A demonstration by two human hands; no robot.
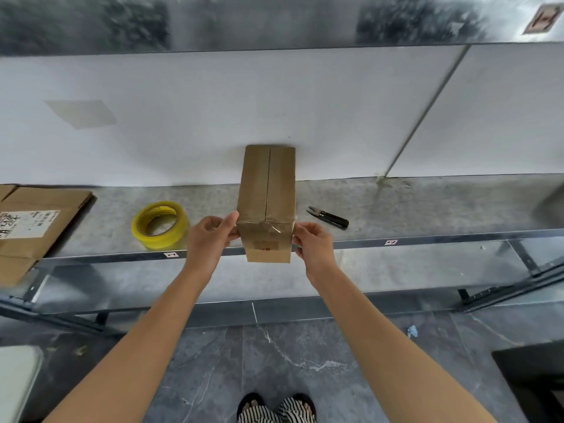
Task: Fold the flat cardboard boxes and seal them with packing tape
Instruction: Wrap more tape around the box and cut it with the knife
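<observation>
A folded brown cardboard box (267, 190) lies lengthwise on the metal shelf (427, 206), its far end against the white wall and its near end past the shelf's front edge. Clear tape covers its top seam and wrinkles over the near end. My left hand (210, 236) grips the box's near left corner, thumb on top. My right hand (314, 242) holds the near right corner, fingers curled against the side. A yellow roll of packing tape (158, 224) sits on the shelf left of the box. Flat cardboard boxes (33, 227) lie stacked at the far left.
Small black snips (328, 217) lie on the shelf right of the box. A lower shelf (396, 270) runs below. Grey marbled floor and my striped slippers (276, 410) are underneath. A pale object (15, 383) sits at the bottom left, a dark one (534, 380) at the bottom right.
</observation>
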